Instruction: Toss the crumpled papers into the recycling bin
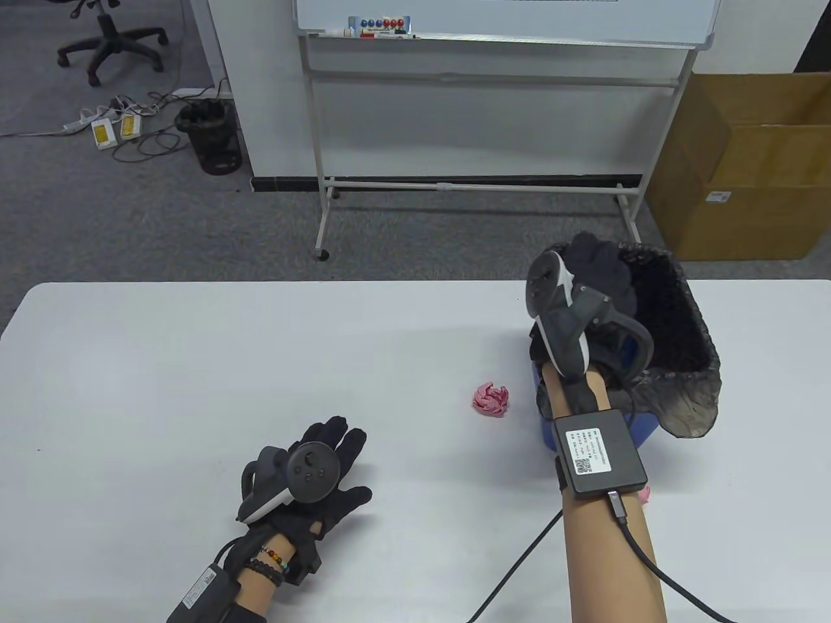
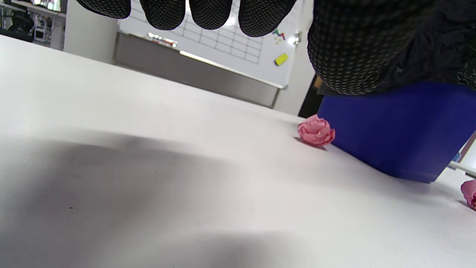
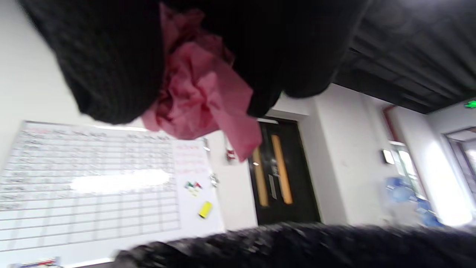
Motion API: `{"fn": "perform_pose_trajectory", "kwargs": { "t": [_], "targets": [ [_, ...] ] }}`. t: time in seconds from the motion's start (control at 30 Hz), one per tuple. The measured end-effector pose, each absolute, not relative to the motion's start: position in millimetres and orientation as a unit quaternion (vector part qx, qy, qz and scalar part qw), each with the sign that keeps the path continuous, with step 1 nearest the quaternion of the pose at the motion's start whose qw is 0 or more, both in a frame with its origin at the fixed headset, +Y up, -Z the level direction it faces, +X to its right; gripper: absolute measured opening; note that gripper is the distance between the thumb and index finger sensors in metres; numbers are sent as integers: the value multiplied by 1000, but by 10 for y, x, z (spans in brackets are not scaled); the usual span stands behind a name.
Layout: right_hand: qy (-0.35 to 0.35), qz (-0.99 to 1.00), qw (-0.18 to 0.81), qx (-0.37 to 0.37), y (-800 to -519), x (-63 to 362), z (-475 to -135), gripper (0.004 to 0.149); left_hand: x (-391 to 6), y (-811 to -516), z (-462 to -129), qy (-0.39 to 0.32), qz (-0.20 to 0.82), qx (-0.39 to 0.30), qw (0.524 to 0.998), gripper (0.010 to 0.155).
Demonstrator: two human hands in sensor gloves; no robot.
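Observation:
My right hand is raised over the blue bin lined with a black bag, and in the right wrist view its fingers grip a crumpled pink paper. A second crumpled pink paper lies on the white table just left of the bin; it also shows in the left wrist view. A third pink paper peeks out beside my right forearm and shows in the left wrist view. My left hand rests flat and empty on the table, fingers spread.
A whiteboard on a wheeled stand stands behind the table. A cardboard box sits on the floor at the back right. A black floor bin, cables and an office chair are at the back left.

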State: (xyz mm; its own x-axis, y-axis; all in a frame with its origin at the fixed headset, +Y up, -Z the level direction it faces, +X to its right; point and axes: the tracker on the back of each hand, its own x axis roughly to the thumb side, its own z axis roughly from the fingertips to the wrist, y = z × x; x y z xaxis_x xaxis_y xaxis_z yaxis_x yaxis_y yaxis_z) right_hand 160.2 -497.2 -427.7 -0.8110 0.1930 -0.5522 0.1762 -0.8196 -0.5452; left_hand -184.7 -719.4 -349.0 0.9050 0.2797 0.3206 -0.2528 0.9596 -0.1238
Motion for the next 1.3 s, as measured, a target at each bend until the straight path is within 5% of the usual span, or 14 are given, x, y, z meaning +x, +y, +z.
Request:
{"fn": "perform_pose_trajectory", "kwargs": {
  "t": [0.07,0.13,0.67,1.3],
  "targets": [
    [-218,914,-5,-341,-5033,1719,-4317,96,-1846,-7196,-3491,-170,134,-41,975,85],
    [-205,920,8,-334,-5073,1770,-4326,100,-1847,-7197,-3493,-169,134,-41,976,85],
    [-172,976,-2,-136,-5193,558,-4441,96,-1844,-7184,-3487,-171,127,-39,976,85],
    [-57,994,16,-96,-6101,68,-4734,93,-1837,-7172,-3471,-168,124,-36,977,84]
  ]
}}
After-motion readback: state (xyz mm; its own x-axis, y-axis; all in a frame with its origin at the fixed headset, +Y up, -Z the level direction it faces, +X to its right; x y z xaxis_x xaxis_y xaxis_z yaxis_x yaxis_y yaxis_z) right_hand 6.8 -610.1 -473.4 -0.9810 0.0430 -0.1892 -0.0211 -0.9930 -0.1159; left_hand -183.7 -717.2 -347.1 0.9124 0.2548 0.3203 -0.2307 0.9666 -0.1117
